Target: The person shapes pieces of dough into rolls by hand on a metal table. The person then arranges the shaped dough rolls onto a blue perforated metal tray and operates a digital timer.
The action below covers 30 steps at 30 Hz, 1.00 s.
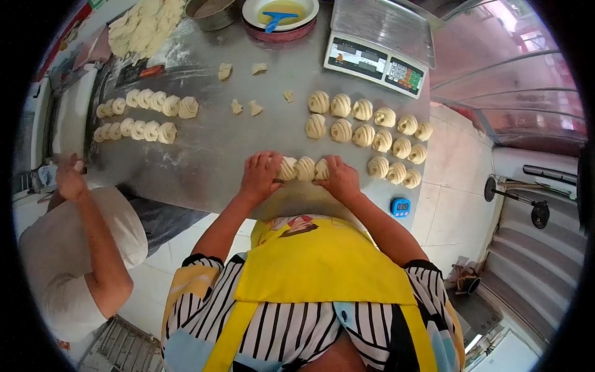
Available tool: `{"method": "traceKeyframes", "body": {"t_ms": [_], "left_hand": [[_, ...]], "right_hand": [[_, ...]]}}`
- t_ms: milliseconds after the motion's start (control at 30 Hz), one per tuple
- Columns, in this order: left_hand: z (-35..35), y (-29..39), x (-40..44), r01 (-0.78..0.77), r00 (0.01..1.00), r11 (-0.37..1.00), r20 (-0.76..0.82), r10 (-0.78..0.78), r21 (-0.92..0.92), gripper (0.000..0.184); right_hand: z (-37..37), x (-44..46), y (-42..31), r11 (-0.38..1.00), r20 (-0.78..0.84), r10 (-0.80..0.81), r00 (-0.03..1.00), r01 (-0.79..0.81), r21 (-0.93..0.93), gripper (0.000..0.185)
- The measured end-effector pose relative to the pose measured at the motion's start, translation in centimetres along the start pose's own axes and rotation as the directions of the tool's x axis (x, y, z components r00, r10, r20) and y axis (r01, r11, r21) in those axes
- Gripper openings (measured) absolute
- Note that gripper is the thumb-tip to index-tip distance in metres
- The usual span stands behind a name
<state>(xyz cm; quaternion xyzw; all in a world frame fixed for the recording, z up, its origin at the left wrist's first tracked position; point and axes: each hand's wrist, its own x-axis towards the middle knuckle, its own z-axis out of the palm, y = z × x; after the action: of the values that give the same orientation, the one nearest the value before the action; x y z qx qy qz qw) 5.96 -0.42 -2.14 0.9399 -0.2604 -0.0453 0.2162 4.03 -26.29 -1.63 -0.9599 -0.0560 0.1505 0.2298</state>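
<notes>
A short row of dough pieces (304, 168) with ridged, twisted surfaces lies on the metal table near its front edge. My left hand (260, 178) presses its fingers round the left end of this row. At the right end, my right hand (339, 180) closes its fingers on the last piece. The middle piece shows between both hands. How many pieces are under the fingers is hidden. Beyond my right hand, rows of rounded, swirled dough pieces (363, 135) rest on the table.
A scale (374, 62), a bowl with a blue brush (280, 13) and a metal pan (211, 13) stand at the back. Flattened dough (146, 28), two dough rows (145, 99) and a co-worker (80, 248) are at left. A blue timer (400, 207) lies by the right edge.
</notes>
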Motion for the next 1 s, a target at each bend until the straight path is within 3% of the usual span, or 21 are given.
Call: {"method": "traceKeyframes", "body": {"t_ms": [100, 167, 233, 333, 467, 567, 667, 767, 800, 833, 867, 900, 1000], "left_hand": [[-1.5, 3.0, 1.6, -0.039, 0.999, 0.997, -0.003, 0.04, 0.063, 0.084], [-0.8, 5.1, 2.6, -0.134, 0.99, 0.989, 0.056, 0.13, 0.064, 0.085], [0.4, 7.5, 3.9, -0.227, 0.973, 0.973, 0.05, 0.225, 0.033, 0.08], [2.9, 9.4, 5.5, -0.241, 0.969, 0.969, 0.069, 0.238, 0.047, 0.077], [5.7, 9.3, 5.8, -0.194, 0.98, 0.968, 0.064, 0.186, 0.159, 0.07], [5.9, 9.2, 5.9, -0.211, 0.977, 0.965, 0.022, 0.21, 0.156, 0.072], [5.9, 9.3, 5.9, -0.197, 0.98, 0.971, 0.036, 0.194, 0.133, 0.072], [4.6, 9.9, 5.8, -0.185, 0.982, 0.977, 0.053, 0.18, 0.106, 0.075], [4.4, 10.1, 5.9, -0.21, 0.978, 0.97, 0.014, 0.21, 0.122, 0.076], [4.4, 10.4, 6.0, -0.233, 0.971, 0.963, -0.026, 0.238, 0.137, 0.076], [4.4, 10.8, 6.1, -0.25, 0.963, 0.956, -0.067, 0.262, 0.15, 0.077], [4.5, 11.2, 6.3, -0.27, 0.959, 0.954, -0.056, 0.279, 0.134, 0.077], [5.2, 12.4, 7.6, -0.319, 0.947, 0.941, -0.004, 0.322, 0.109, 0.076]], "right_hand": [[-3.4, -1.5, -0.1, 0.985, 0.008, -0.087, 0.996, 0.087, -0.149, 0.08], [-5.3, -3.1, 3.2, 0.958, -0.16, -0.151, 0.976, 0.105, -0.266, 0.088], [-7.4, -4.7, 6.2, 0.922, -0.289, -0.081, 0.954, -0.038, -0.384, 0.073], [-6.3, -5.2, 11.2, 0.867, -0.262, -0.055, 0.964, -0.084, -0.491, 0.057], [-4.8, -3.9, 11.1, 0.908, -0.335, -0.107, 0.936, -0.044, -0.416, 0.038], [-3.2, -4.1, 7.7, 0.917, -0.274, -0.314, 0.909, 0.216, -0.335, 0.038], [-1.5, -3.1, 5.4, 0.911, -0.219, -0.303, 0.927, 0.215, -0.351, 0.052], [-4.8, -4.6, 6.7, 0.978, -0.249, -0.137, 0.959, 0.091, -0.188, 0.075], [-6.6, -5.3, 8.5, 0.99, -0.164, -0.037, 0.986, 0.014, -0.138, 0.092], [-7.0, -6.6, 11.1, 0.986, -0.268, 0.017, 0.963, -0.06, -0.153, 0.096], [-8.8, -7.6, 12.3, 0.944, -0.244, 0.098, 0.965, -0.168, -0.285, 0.096], [-9.2, -8.4, 14.0, 0.921, -0.205, 0.198, 0.959, -0.254, -0.295, 0.098], [-9.4, -8.1, 16.0, 0.928, -0.171, 0.202, 0.964, -0.244, -0.281, 0.093]]}}
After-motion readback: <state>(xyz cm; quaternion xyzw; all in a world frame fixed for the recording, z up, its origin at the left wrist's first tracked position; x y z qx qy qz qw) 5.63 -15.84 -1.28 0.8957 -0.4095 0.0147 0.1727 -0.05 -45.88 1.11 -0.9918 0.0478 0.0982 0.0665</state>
